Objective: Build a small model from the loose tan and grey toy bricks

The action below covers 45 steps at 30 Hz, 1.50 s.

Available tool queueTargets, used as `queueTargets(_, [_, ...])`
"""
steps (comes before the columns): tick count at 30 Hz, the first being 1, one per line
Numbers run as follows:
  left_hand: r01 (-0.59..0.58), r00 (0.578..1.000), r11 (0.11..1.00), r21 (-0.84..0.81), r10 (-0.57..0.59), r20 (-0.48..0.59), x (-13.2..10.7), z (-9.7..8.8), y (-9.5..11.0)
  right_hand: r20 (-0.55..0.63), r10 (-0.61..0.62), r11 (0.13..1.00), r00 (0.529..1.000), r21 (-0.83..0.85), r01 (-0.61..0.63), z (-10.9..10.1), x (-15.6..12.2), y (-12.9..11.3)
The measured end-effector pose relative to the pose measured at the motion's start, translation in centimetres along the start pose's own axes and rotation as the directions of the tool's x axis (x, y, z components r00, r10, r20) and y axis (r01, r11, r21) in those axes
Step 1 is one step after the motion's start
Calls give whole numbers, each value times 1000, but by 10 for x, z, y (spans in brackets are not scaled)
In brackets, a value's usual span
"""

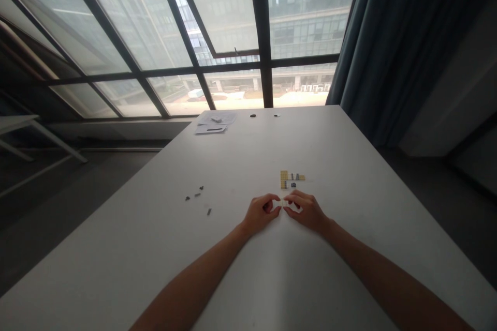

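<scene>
My left hand [261,212] and my right hand [306,210] rest on the white table [240,165], fingertips meeting in a pinch over a tiny pale piece [282,199] held between them. Just beyond my fingers lies a small cluster of yellow and dark toy bricks [291,178]. Both hands have their fingers curled in; what the piece is I cannot make out.
Several small dark bits [198,197] lie scattered to the left of my hands. At the table's far end sit a paper sheet and a plastic bag [215,121] and two round holes [264,115]. A large window and a dark curtain stand behind.
</scene>
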State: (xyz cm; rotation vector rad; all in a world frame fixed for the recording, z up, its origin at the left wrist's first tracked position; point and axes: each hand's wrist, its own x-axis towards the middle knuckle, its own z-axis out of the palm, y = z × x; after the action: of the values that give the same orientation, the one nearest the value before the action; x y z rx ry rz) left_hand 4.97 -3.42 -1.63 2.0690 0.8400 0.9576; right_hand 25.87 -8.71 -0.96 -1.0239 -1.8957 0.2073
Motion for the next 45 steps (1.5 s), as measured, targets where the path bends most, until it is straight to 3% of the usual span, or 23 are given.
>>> queueTargets(7, [12, 1000, 1000, -5, -12, -1, 2, -3, 2, -23, 36, 999, 999, 26, -35, 2, 0, 2])
queueTargets(10, [18, 1000, 999, -38, -18, -15, 3, -5, 6, -104, 94, 995, 990, 51, -89, -2, 4, 1])
queueTargets(15, [39, 998, 997, -61, -41, -37, 3, -6, 9, -350, 300, 953, 887, 65, -296, -23, 21, 0])
queueTargets(20, [53, 997, 997, -49, -55, -46, 3, -6, 11, -429, 382, 913, 818, 40, -406, -45, 28, 21])
queueTargets(26, [38, 998, 999, -33, -40, -46, 3, -7, 12, -384, 416, 888, 824, -22, -459, -49, 15, 55])
queueTargets(32, [49, 997, 998, -28, -50, -59, 3, -7, 8, -260, 452, 849, 853, -168, -501, -39, 0, 63])
queueTargets(39, [33, 997, 999, -17, -34, -68, 3, -7, 10, -167, 533, 787, 830, -263, -558, -34, -2, 62])
queueTargets(45, [47, 994, 999, -24, -49, -98, 4, -6, 8, -90, 635, 702, 767, -346, -622, -35, 1, 56])
